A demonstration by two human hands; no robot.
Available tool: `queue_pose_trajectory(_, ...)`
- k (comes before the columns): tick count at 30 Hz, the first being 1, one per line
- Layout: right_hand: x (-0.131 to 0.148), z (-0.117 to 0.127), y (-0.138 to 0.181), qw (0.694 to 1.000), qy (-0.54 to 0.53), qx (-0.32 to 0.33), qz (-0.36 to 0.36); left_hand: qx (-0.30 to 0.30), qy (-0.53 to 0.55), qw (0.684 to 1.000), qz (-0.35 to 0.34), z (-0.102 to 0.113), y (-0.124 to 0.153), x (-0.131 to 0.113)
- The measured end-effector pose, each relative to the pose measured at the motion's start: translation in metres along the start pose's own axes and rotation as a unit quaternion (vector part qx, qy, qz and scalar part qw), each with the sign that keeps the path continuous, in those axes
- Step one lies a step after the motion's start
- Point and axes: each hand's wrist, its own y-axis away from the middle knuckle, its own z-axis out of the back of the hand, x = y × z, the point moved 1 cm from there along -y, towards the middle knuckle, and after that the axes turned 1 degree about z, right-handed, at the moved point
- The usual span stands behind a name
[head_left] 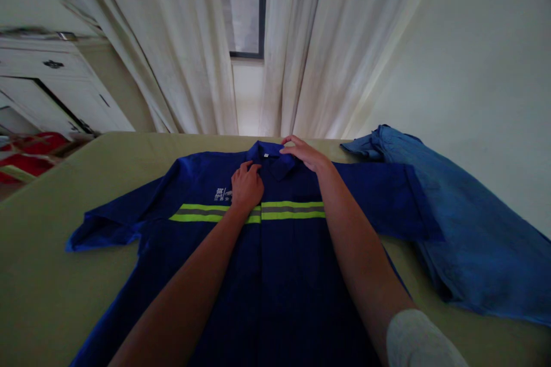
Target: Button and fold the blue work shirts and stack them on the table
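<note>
A dark blue short-sleeved work shirt [293, 275] lies front side up, with its collar at the far end. A yellow-green reflective band with a grey middle crosses its chest, and white print shows on the left of the chest. My left hand [248, 186] is on the shirt front just below the collar, its fingers curled onto the fabric near the front opening. At the right side of the collar [282, 166], my right hand [306, 155] touches the cloth with thumb and forefinger apart. My forearms cover parts of the shirt.
Blue jeans [465, 212] lie along the right side, partly under the shirt's sleeve. Under both garments is a yellow-green surface [38, 252]. Pale curtains [181, 40] hang beyond its far edge. A white cabinet [64, 80] and red items [34, 155] stand at left.
</note>
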Motion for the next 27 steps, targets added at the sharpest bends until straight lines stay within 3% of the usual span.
queue_pose_trajectory(3, -0.003, 0.001, -0.003, 0.999, 0.012, 0.009, 0.043, -0.001, -0.002, 1.0, 0.006, 0.001, 0.0, -0.001)
queue_pose_trajectory(6, -0.008, -0.001, -0.012, 0.984, 0.081, -0.124, 0.101, -0.007, 0.003, 1.0, 0.011, 0.002, 0.001, -0.002)
queue_pose_trajectory(8, -0.013, -0.006, -0.017, 0.951, 0.138, -0.229, 0.153, -0.012, 0.008, 1.0, 0.011, 0.003, 0.001, -0.002)
queue_pose_trajectory(10, -0.021, -0.013, -0.02, 0.926, 0.169, -0.276, 0.195, -0.019, 0.015, 1.0, 0.004, 0.004, 0.001, -0.003)
queue_pose_trajectory(16, -0.049, -0.025, -0.019, 0.933, 0.214, -0.217, 0.194, 0.009, 0.003, 1.0, -0.003, 0.001, 0.0, -0.002)
queue_pose_trajectory(22, -0.052, -0.031, -0.015, 0.875, 0.431, -0.137, 0.175, 0.008, 0.012, 1.0, -0.012, 0.001, -0.001, -0.002)
queue_pose_trajectory(27, -0.045, -0.036, -0.009, 0.85, 0.489, -0.122, 0.153, 0.002, 0.008, 1.0, -0.009, 0.002, -0.001, 0.0)
